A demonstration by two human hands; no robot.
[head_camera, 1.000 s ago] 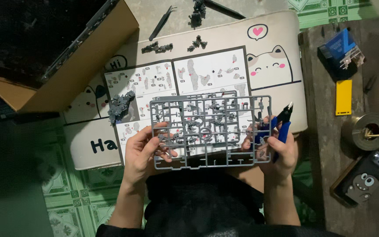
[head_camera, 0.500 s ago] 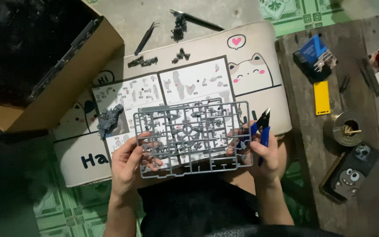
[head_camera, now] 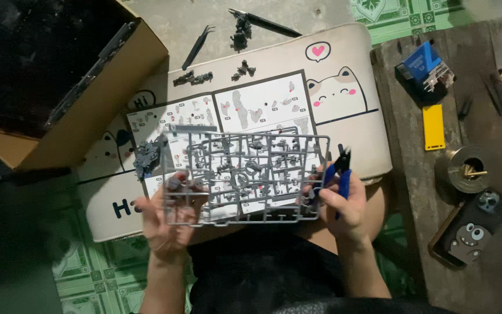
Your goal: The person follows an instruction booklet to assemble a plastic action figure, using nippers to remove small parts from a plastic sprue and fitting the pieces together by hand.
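A grey plastic parts frame (head_camera: pixel 245 174) with many small model pieces is held flat above a cream lap desk (head_camera: pixel 344 87). My left hand (head_camera: pixel 167 224) grips its lower left corner. My right hand (head_camera: pixel 344 203) pinches its right edge and also holds blue-handled nippers (head_camera: pixel 341 174), jaws pointing up. An open instruction booklet (head_camera: pixel 251 107) lies under the frame on the desk. A partly built dark grey model piece (head_camera: pixel 146 158) sits at the booklet's left edge.
An open cardboard box (head_camera: pixel 71 75) stands at upper left. Tweezers (head_camera: pixel 197 47), a pen-like tool (head_camera: pixel 265 23) and small dark parts (head_camera: pixel 193 77) lie at the desk's far edge. On the wooden board at right are a blue box (head_camera: pixel 419 64), yellow strip (head_camera: pixel 434 127), tape roll (head_camera: pixel 463 168) and phone (head_camera: pixel 472 235).
The view has shifted, so everything sits lower and more to the left. My hands keep the same hold on the frame and nippers.
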